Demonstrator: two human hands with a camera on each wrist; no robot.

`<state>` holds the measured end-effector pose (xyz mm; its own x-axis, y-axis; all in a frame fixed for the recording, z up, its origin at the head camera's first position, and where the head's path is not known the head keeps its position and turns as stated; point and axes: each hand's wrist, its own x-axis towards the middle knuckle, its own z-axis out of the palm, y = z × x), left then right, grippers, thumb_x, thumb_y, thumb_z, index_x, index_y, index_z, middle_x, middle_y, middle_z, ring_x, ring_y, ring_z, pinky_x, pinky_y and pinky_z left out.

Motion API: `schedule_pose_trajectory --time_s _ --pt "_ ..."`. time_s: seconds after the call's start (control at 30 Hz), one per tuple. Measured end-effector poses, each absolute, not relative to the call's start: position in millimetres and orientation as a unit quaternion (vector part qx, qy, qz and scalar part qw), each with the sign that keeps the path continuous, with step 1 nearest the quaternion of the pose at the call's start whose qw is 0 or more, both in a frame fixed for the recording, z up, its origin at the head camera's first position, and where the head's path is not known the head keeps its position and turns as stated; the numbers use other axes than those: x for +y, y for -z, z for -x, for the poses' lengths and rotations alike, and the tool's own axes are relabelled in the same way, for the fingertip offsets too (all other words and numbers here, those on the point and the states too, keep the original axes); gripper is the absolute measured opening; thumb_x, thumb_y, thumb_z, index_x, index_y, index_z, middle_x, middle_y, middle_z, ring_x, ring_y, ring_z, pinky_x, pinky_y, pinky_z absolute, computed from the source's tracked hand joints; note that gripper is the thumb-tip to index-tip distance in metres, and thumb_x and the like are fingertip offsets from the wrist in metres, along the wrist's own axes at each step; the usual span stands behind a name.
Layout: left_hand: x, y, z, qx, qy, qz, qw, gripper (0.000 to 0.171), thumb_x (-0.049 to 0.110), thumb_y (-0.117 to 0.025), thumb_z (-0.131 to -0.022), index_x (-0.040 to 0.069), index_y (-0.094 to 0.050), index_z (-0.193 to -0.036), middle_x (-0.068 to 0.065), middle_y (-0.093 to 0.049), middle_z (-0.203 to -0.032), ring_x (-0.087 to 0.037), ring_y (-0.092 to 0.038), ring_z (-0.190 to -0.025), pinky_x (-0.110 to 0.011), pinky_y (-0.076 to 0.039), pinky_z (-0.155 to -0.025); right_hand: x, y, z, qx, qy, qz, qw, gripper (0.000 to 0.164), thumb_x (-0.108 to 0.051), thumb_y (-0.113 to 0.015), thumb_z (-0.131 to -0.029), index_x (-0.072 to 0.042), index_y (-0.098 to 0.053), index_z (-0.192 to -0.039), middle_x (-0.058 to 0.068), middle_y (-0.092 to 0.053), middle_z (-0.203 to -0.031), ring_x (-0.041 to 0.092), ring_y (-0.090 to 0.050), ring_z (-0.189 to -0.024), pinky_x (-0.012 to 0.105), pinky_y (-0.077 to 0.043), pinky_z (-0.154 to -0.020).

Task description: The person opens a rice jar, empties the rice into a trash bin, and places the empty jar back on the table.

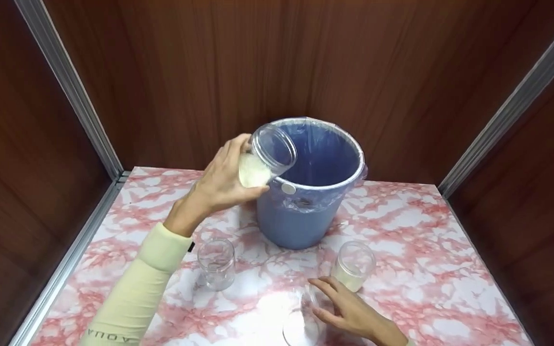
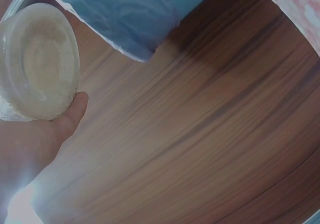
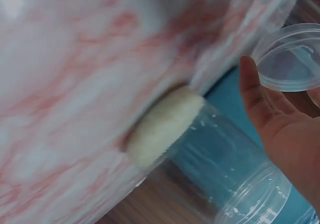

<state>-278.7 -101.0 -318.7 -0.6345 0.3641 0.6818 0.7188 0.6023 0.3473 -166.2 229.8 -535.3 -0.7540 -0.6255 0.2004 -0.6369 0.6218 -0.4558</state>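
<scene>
My left hand point(image 1: 224, 175) grips a clear jar point(image 1: 255, 168) by its side, tilted with its mouth over the near left rim of a blue bin point(image 1: 301, 221). Pale, fine grains lie in the jar's lower part; its base point(image 2: 42, 58) faces the left wrist view. Low at the front, my right hand point(image 1: 349, 310) has thumb and fingers around a second clear jar point(image 1: 303, 322), partly lost in glare. The thumb point(image 3: 250, 78) lies at that jar's edge. Just behind, an upright jar point(image 1: 354, 264) holds a pale layer at its bottom.
Another clear jar point(image 1: 217, 264) stands on the red and white marbled table point(image 1: 431, 269), left of the bin. A transparent liner point(image 1: 315, 204) folds over the bin's rim. Dark wooden panels point(image 1: 185, 86) with metal edge strips enclose the table at the back and sides.
</scene>
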Motion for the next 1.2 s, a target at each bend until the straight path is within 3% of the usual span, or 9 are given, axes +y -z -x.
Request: schedule_pose_trajectory --time_s 0.1,0.17,0.37,0.6,0.77,0.9,1.1,1.2 --pt "-101 313 284 -0.856 0.299 0.312 0.282 0.092 0.038 -0.081 -0.061 0.006 -0.034 -0.133 -0.013 -0.052 -0.115 -0.023 -0.048 -0.105 -0.036 -0.041 -0.090 238 540 160 -0.906 -0.230 -0.355 0.016 0.060 -0.040 -0.056 -0.090 -0.023 -0.032 -0.143 0.000 -0.043 -0.132 0.015 -0.052 -0.107 0.040 -0.050 -0.082" --pt "-101 309 286 -0.862 0.287 0.310 0.280 0.092 0.038 -0.081 -0.061 0.007 -0.034 -0.133 -0.013 -0.052 -0.114 -0.023 -0.048 -0.104 -0.036 -0.041 -0.089 244 542 156 -0.906 -0.215 -0.365 0.019 0.059 -0.042 -0.055 -0.090 -0.022 -0.035 -0.142 0.002 -0.044 -0.131 0.018 -0.052 -0.111 0.043 -0.050 -0.084" --pt "-99 297 293 -0.883 0.243 0.300 0.266 0.091 0.038 -0.080 -0.060 0.010 -0.033 -0.132 -0.012 -0.051 -0.114 -0.025 -0.048 -0.100 -0.037 -0.043 -0.085 259 546 146 -0.901 -0.175 -0.396 0.005 0.061 -0.042 -0.056 -0.089 -0.016 -0.038 -0.141 0.017 -0.042 -0.131 0.028 -0.056 -0.104 0.043 -0.053 -0.075" --pt "-96 287 301 -0.907 0.212 0.282 0.229 0.088 0.038 -0.075 -0.062 0.013 -0.031 -0.134 -0.011 -0.048 -0.114 -0.026 -0.046 -0.097 -0.037 -0.043 -0.080 265 551 142 -0.914 -0.131 -0.384 -0.011 0.063 -0.046 -0.057 -0.088 -0.014 -0.040 -0.140 0.022 -0.044 -0.133 0.038 -0.051 -0.111 0.048 -0.052 -0.069" --pt "-94 284 305 -0.916 0.205 0.275 0.205 0.090 0.038 -0.074 -0.062 0.014 -0.029 -0.136 -0.012 -0.047 -0.114 -0.027 -0.045 -0.097 -0.038 -0.046 -0.075 262 555 140 -0.922 -0.074 -0.381 -0.008 0.063 -0.052 -0.055 -0.086 -0.015 -0.043 -0.137 0.019 -0.047 -0.126 0.037 -0.052 -0.101 0.042 -0.052 -0.057" --pt "-95 283 307 -0.923 0.201 0.267 0.191 0.091 0.039 -0.074 -0.063 0.015 -0.029 -0.137 -0.011 -0.047 -0.116 -0.026 -0.045 -0.096 -0.039 -0.047 -0.073 260 559 138 -0.921 -0.050 -0.387 0.014 0.060 -0.056 -0.054 -0.085 -0.017 -0.047 -0.131 0.014 -0.049 -0.119 0.030 -0.052 -0.094 0.034 -0.051 -0.056" --pt "-93 282 306 -0.928 0.173 0.276 0.179 0.090 0.040 -0.073 -0.064 0.015 -0.028 -0.138 -0.012 -0.047 -0.118 -0.028 -0.045 -0.097 -0.041 -0.045 -0.081 260 561 135 -0.919 -0.043 -0.391 0.036 0.063 -0.065 -0.049 -0.080 -0.020 -0.052 -0.124 0.005 -0.045 -0.104 0.017 -0.043 -0.083 0.018 -0.038 -0.052" --pt "-92 280 306 -0.929 0.156 0.286 0.176 0.091 0.041 -0.074 -0.064 0.014 -0.028 -0.138 -0.013 -0.048 -0.118 -0.030 -0.045 -0.097 -0.042 -0.044 -0.082 259 560 135 -0.920 -0.046 -0.387 0.027 0.062 -0.066 -0.049 -0.079 -0.022 -0.051 -0.122 0.002 -0.043 -0.100 0.015 -0.040 -0.081 0.016 -0.033 -0.051"
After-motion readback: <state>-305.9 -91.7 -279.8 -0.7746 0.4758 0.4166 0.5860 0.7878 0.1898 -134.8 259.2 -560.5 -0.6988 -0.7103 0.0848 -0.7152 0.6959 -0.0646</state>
